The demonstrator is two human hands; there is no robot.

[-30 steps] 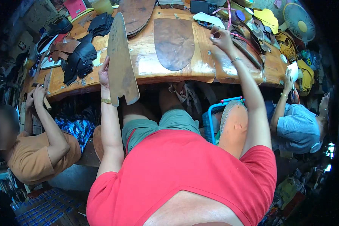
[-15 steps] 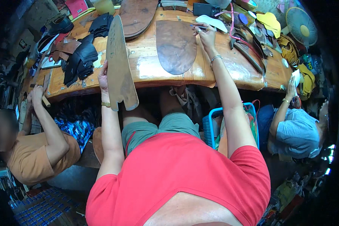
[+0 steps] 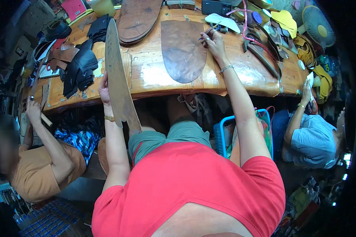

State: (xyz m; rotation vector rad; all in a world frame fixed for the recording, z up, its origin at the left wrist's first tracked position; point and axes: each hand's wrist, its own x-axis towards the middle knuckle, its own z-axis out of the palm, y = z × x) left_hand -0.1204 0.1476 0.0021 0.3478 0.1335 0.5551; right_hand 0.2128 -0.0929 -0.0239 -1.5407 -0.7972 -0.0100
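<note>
Nearest me, at the bench's front edge, my left hand [image 3: 104, 87] grips a long tan leather panel [image 3: 118, 83] stood on edge, its lower end hanging past the bench toward my lap and its tip reaching up between the black leather pile [image 3: 80, 68] and the stacked brown soles [image 3: 136, 19]. Farther out on the wooden bench [image 3: 154, 77], my right hand [image 3: 213, 40] rests at the right edge of a flat, dark brown leather piece [image 3: 183, 49], fingers pinched around a thin pen-like tool [image 3: 207, 30], with a white sole pattern [image 3: 222, 21] just beyond.
</note>
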